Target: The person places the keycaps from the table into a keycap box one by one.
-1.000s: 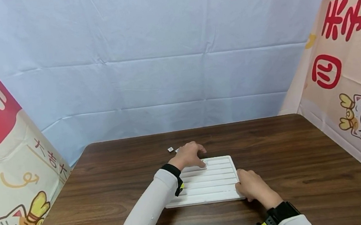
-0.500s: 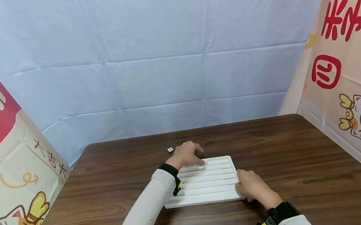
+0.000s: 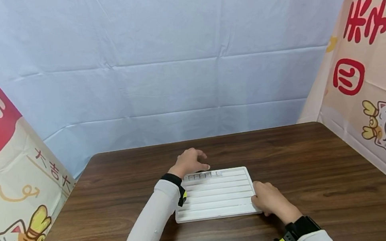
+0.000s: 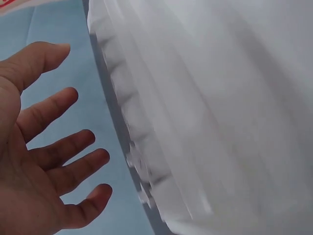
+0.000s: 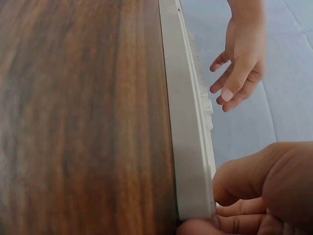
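Observation:
A white board [image 3: 220,197] with raised ridges running across it lies on the table. Along its farthest ridge stands a row of small whitish square tiles [image 3: 200,176], seen close up in the left wrist view as tiles [image 4: 139,115] side by side. My left hand [image 3: 188,162] hovers at the board's far left edge, its fingers spread and relaxed; nothing shows between the fingers [image 4: 63,107] in the left wrist view. My right hand [image 3: 270,199] grips the board's right edge near the front corner, thumb on top and fingers [image 5: 244,223] underneath.
The dark wood-grain table [image 3: 131,176] reaches back to a pale blue cloth [image 3: 173,78]. Printed cloth banners [image 3: 376,114] hang at both sides. Black straps with cameras [image 3: 295,233] sit on both wrists.
My left hand has moved left and away from the tile row, uncovering it. A small white tile seen earlier beyond the board is now hidden behind that hand. The right hand has stayed put.

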A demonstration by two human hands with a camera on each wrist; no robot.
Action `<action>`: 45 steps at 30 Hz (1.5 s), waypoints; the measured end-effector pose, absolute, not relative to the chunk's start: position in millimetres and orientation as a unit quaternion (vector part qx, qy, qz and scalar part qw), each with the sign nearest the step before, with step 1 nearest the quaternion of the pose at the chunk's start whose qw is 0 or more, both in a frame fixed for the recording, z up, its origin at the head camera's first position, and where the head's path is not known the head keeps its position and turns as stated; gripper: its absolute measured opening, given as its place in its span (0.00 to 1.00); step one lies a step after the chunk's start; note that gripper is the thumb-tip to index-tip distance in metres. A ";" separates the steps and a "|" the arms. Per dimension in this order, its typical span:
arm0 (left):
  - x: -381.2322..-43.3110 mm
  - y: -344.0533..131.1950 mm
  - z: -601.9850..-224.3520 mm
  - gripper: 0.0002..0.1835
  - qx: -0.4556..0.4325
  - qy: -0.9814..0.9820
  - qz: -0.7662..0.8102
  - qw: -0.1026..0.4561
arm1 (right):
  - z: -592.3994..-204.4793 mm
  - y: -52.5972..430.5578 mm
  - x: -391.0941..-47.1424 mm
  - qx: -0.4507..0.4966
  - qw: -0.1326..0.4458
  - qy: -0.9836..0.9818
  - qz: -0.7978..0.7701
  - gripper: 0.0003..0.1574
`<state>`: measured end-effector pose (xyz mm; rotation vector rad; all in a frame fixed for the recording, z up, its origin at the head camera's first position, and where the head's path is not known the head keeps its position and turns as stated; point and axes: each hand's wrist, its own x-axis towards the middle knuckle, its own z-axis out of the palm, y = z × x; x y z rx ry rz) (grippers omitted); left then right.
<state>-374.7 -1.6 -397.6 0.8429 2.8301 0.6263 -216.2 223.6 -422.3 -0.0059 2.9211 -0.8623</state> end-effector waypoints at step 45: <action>-405.6 -45.7 -416.9 0.16 0.208 0.960 0.179 0.055 | -420.2 222.4 -216.7 0.006 0.056 0.958 -0.281 0.13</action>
